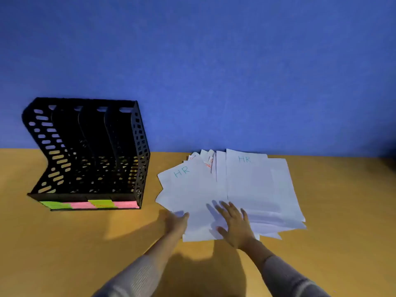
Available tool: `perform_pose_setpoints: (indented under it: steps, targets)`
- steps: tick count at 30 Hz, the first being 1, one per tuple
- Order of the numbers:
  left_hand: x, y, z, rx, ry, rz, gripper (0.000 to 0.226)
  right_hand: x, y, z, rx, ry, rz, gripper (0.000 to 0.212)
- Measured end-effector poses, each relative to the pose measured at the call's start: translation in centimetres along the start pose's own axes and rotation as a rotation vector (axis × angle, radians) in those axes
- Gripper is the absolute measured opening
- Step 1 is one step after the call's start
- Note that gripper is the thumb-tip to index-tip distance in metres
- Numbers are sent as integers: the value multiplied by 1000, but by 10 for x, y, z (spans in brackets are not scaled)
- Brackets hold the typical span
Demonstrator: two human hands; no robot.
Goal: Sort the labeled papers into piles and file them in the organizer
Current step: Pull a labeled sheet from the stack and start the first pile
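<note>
A loose fan of white papers (252, 189) lies on the wooden desk, right of centre. Two top sheets read "HR" in teal, one on the left (192, 185) and one on the right (257, 174); sheets with red writing peek out behind them. My right hand (234, 225) lies flat on the near part of the fan, fingers spread. My left hand (176, 221) touches the left near edge of the papers, slightly blurred. A black slotted file organizer (90, 151) stands at the left, its slots showing no paper, with green and pink sticky labels (92, 204) along its front base.
The blue wall (214, 71) rises directly behind the organizer and the papers. Bare wooden desk (64, 243) stretches in front of the organizer and to the right of the papers (347, 200). Both forearms wear grey sleeves.
</note>
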State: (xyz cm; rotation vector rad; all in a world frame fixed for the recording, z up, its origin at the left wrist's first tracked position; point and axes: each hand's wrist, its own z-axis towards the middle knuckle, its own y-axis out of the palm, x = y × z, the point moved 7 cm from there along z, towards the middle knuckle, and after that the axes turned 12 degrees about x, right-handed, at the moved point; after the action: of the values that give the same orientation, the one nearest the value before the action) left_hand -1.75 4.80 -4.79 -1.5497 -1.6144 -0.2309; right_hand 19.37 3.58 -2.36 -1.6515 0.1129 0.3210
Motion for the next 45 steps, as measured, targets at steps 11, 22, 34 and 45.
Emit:
perform_pose_setpoints:
  steps: [11, 22, 34, 45]
  targets:
    - [5, -3, -11, 29, 146, 256, 19, -16, 21, -1, -91, -120, 51, 55]
    - [-11, -45, 2, 75, 107, 113, 10, -23, 22, -5, -89, -206, 117, 49]
    - [-27, -36, -6, -249, -253, -70, 23, -37, 2, 3, 58, -323, 266, 40]
    - [-78, -114, 24, 37, -62, 131, 7, -139, 48, -63, -231, -549, 267, 38]
